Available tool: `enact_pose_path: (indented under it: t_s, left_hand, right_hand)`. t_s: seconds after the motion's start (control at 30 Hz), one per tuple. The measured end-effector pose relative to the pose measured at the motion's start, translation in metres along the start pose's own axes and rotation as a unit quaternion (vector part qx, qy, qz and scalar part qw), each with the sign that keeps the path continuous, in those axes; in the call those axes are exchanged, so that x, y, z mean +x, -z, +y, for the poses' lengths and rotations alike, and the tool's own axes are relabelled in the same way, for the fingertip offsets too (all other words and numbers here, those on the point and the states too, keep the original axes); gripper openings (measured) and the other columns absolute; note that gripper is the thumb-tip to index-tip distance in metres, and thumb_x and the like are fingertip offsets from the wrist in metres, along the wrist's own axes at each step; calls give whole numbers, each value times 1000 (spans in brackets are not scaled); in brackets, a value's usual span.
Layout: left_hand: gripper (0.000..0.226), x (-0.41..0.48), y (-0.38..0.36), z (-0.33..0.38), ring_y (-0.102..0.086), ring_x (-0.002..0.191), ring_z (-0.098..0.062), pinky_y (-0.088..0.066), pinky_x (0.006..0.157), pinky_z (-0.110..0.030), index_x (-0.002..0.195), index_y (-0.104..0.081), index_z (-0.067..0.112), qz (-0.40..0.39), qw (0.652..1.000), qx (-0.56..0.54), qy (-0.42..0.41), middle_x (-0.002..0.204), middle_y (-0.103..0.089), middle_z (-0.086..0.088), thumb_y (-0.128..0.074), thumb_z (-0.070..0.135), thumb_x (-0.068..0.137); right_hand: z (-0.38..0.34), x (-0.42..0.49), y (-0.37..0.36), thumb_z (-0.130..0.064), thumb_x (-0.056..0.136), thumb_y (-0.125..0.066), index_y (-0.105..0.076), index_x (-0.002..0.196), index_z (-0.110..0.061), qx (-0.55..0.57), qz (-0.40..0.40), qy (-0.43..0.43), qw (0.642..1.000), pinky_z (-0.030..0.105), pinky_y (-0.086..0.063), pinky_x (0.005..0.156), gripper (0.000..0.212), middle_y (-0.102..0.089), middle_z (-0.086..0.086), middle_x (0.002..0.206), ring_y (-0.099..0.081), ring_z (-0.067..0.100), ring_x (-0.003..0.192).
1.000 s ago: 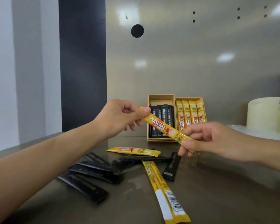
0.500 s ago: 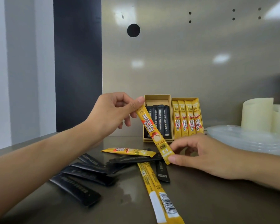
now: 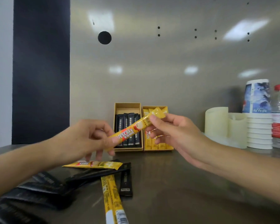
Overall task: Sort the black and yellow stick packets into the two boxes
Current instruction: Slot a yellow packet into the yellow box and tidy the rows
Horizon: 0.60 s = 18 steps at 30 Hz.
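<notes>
R hand (image 3: 173,131) pinches the upper end of a yellow packet (image 3: 131,131), held tilted in the air in front of both boxes. L hand (image 3: 87,138) is at its lower end, fingers loosely curled; too blurred to tell if it grips. Black-stick box (image 3: 128,105) is in plain view; yellow-stick box (image 3: 158,149) beside it is partly hidden by R hand and packet. On the table (image 3: 184,183), black pile (image 3: 39,186) is smeared, and a loose yellow stick (image 3: 113,199) is cut off at the bottom edge.

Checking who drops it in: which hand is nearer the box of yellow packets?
Right. The right hand, pinching a yellow packet, overlaps the yellow-packet box in front; the left hand is farther left, before the black-packet box.
</notes>
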<state>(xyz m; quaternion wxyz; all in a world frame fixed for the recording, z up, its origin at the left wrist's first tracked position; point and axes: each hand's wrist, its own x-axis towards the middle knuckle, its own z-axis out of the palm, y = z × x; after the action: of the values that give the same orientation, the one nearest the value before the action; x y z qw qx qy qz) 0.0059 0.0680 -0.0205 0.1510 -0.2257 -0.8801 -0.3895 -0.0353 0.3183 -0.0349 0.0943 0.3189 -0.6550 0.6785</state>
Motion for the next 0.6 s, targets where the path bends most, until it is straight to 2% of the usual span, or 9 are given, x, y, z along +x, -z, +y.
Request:
enact_pose_path:
  t_s: [0.1, 0.17, 0.27, 0.37, 0.43, 0.53, 0.6]
  left_hand:
    - [30, -1, -12, 3, -61, 56, -15, -48, 50, -21, 92, -68, 8, -43, 999, -4, -12, 75, -77, -10, -76, 34, 79]
    - [28, -2, -17, 4, -62, 58, -16, -52, 56, -22, 89, -72, 13, -60, 998, 0, -24, 75, -75, -12, -81, 35, 76]
    - [25, -3, -16, 5, -62, 62, -14, -56, 60, -27, 89, -74, 24, -43, 998, 32, -31, 81, -75, -7, -79, 44, 75]
    - [18, -3, -9, 3, -65, 61, -18, -60, 69, -39, 87, -72, 33, 9, 994, 100, -35, 87, -77, 9, -63, 48, 88]
    - [14, -1, -2, -1, -67, 67, -21, -61, 71, -41, 88, -71, 33, 28, 989, 139, -38, 87, -76, 14, -61, 41, 95]
    - [6, -3, 5, -8, -68, 75, -14, -58, 69, -31, 93, -71, 38, -23, 982, 186, -22, 89, -73, 16, -67, 35, 93]
    - [6, -4, 5, -11, -66, 82, -15, -54, 69, -30, 96, -71, 41, -64, 975, 211, -18, 94, -71, 20, -66, 39, 93]
  right_hand:
    - [4, -5, -6, -22, 92, -67, -72, 107, -2, -7, -28, -7, 1000, 25, -56, 63, 26, -77, 9, 95, -69, 14, 75]
    - [9, -9, -12, -23, 95, -64, -71, 103, -5, -32, -48, -16, 998, 26, -58, 64, 21, -78, 7, 94, -73, 16, 78]
    - [10, -11, -16, -26, 100, -58, -66, 107, -5, -41, -59, -22, 997, 28, -57, 65, 23, -79, 6, 97, -76, 17, 82]
    - [9, -2, -9, -27, 103, -53, -63, 112, -4, -50, 9, -15, 999, 25, -56, 58, 26, -77, 7, 97, -74, 14, 75]
    - [11, 3, 0, -29, 105, -50, -63, 108, -11, -120, 69, 9, 990, 23, -51, 55, 22, -73, 6, 91, -68, 9, 67]
    - [18, 7, 12, -34, 105, -47, -61, 103, -18, -238, 95, 40, 966, 16, -45, 51, 22, -68, -3, 79, -58, 5, 58]
    - [24, 7, 14, -34, 104, -49, -61, 104, -20, -268, 76, 32, 960, 12, -43, 49, 19, -70, -5, 85, -59, 5, 59]
